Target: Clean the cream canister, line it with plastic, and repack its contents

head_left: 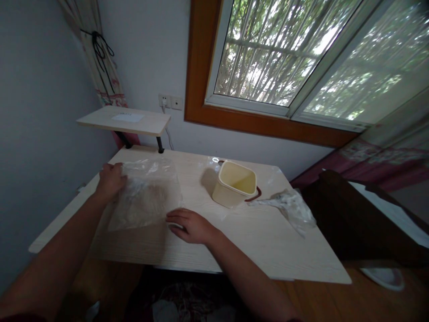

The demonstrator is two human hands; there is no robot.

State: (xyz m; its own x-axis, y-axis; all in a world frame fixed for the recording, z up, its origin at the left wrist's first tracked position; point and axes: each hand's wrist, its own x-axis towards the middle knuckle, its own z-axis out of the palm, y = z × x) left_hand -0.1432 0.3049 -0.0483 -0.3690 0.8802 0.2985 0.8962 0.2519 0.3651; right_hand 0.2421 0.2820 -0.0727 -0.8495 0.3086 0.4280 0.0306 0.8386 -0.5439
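At the lower centre of the frame, my right hand [189, 226] rests at the lower right corner of a clear plastic bag [147, 192]; a pale edge shows between thumb and fingers, but I cannot tell whether it is pinched film or something else. The bag lies flat at centre left, on a pale table [261, 246]. At its upper left corner sits my left hand [112, 179], fingers curled, well apart from the right; whether it grips the film I cannot tell either. Principal hazard, in my judgement: thin film may crease or slip if one corner is pulled harder than the other, and may tear under strong tension.

Right of centre, a cream bucket [231, 192] stands upright, its brown handle [258, 194] lowered to one side. A wide sweep of my right forearm could knock it. Farther right, a crumpled bag [291, 208] reaches the table's edge, where a nudge could send it over; its twisted neck lies so near the handle that the two might snag.

At upper left, a raised shelf [134, 123] bears a loose paper [128, 117], which a lifted, billowing bag could disturb.
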